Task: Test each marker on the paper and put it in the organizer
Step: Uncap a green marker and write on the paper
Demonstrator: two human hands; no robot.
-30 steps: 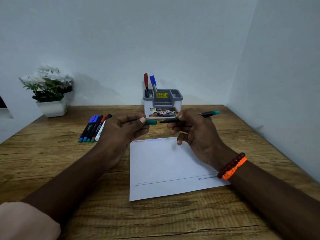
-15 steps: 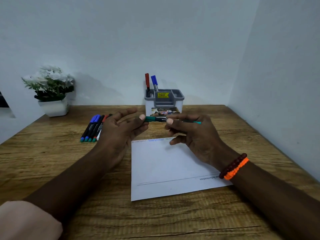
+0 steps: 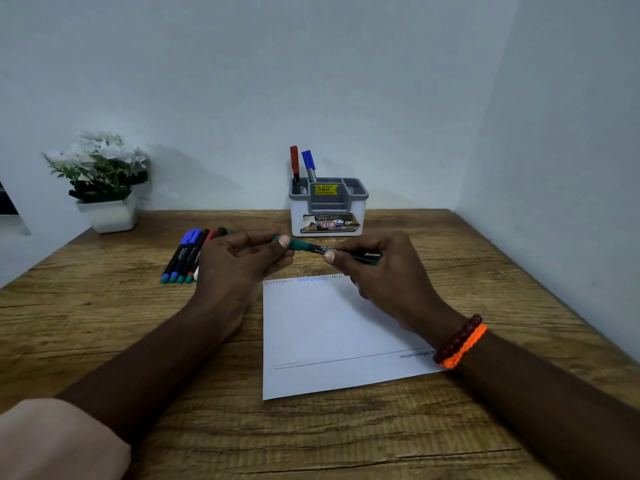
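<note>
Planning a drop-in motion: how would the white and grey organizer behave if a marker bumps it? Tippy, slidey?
The organizer looks like thin plastic, so probably light and apt to slide on the smooth wooden table. Its squat, wide shape suggests it would skid rather than tip. The red marker and blue marker stand in its left rear compartment, adding little weight.

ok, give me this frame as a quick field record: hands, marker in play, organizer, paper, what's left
left hand: pinches the cap end of the green marker
right hand: grips the marker barrel
cap: on
organizer: red marker and blue marker standing in left rear slot
paper: three scribbles along far edge
untested markers: a bunch lying left of the hands
</note>
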